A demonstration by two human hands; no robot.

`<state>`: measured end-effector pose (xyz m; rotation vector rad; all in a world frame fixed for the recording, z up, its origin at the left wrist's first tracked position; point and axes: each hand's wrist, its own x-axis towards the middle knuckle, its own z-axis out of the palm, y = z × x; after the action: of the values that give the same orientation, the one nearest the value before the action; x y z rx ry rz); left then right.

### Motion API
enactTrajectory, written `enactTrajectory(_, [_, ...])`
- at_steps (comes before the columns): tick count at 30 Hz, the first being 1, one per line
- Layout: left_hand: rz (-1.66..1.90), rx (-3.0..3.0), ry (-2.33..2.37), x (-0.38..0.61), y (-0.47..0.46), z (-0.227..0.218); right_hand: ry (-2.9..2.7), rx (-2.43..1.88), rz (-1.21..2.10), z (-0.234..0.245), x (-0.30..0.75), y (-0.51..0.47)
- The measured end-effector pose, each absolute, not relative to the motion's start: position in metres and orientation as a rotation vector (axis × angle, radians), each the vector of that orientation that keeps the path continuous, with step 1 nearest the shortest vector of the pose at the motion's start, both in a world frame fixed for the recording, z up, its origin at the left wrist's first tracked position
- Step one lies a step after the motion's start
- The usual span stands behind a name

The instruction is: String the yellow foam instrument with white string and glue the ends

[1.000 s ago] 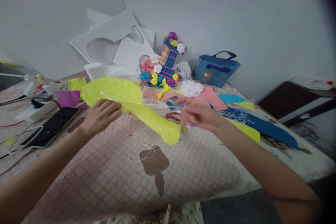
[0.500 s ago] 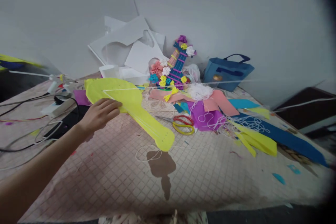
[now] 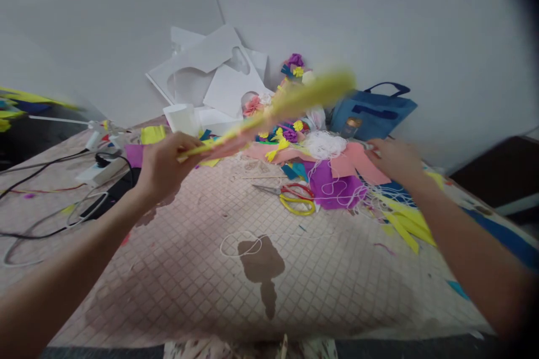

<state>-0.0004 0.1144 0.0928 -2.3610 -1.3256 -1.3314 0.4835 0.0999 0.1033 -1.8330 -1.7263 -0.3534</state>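
Observation:
My left hand (image 3: 166, 164) is closed on a yellow guitar-shaped cutout (image 3: 303, 98), gripping it near one end. The cutout is raised above the table, seen nearly edge-on and smeared by motion. Over the salmon paper strips (image 3: 357, 162) at the right is my right hand (image 3: 391, 158), its fingers pinched. A bit of white string shows at those fingertips, though blur hides its run. Scissors (image 3: 297, 197) with red and yellow handles lie on the table between the hands. A loop of white string (image 3: 242, 244) rests nearer to me.
A decorated blue guitar model with paper flowers (image 3: 290, 133) stands behind the cutout. Tangled white string (image 3: 324, 146), purple paper (image 3: 332, 188) and yellow strips (image 3: 404, 224) lie to the right. White board offcuts (image 3: 227, 92) and a blue bag (image 3: 374, 112) stand by the wall. Cables and a power strip (image 3: 103, 171) lie left.
The yellow cutout has swung from facing me to nearly edge-on, its far end now up and to the right. My right hand has come into view from the right.

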Motion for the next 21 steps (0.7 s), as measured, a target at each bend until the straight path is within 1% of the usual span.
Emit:
enactTrajectory(1, [-1.415,-2.310,-1.507,0.003,0.118,0.102,-1.813,-1.734,-0.324,0.102,0.456,0.102])
enactTrajectory(2, [-1.491,-2.292,-1.656,0.006,0.122,0.110,-1.856,-1.601,-0.221,0.100,0.428,0.103])
enactTrajectory(6, [-1.773,-2.449,-2.016,0.013,0.139,0.130,-1.900,-1.146,0.355,0.093,0.320,0.092])
enactTrajectory(7, [-1.829,-2.476,-2.097,0.015,0.141,0.130,-1.912,-1.075,0.428,0.092,0.300,0.089])
enactTrajectory(10, [-1.937,-2.493,-2.299,0.023,0.142,0.120,-1.938,-0.979,0.430,0.088,0.255,0.082])
enactTrajectory(12, [-1.981,-2.527,-2.340,0.028,0.140,0.109,-1.979,-0.979,0.417,0.083,0.235,0.082])
enactTrajectory(17, [-2.124,-2.490,-2.240,0.037,0.139,0.079,-1.974,-1.150,0.457,0.060,0.203,0.096])
enactTrajectory(19, [-2.096,-2.471,-2.183,0.039,0.142,0.068,-1.924,-1.242,0.488,0.051,0.196,0.103])
enactTrajectory(21, [-2.045,-2.472,-2.167,0.038,0.145,0.059,-1.884,-1.249,0.603,0.045,0.195,0.110])
